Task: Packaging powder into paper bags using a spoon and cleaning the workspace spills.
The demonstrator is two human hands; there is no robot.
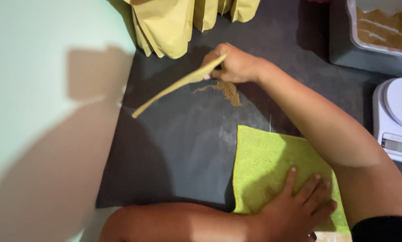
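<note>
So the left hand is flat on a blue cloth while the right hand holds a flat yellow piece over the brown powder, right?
Nearly: the cloth is yellow-green, not blue, as the head view shows. The left hand does lie flat on it, and the right hand holds the yellow piece over the brown powder.

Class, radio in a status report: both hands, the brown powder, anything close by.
Right hand grips flat yellow card, tilted over powder pile. Left hand flat on green cloth. Scale at right, paper bags behind.
</note>
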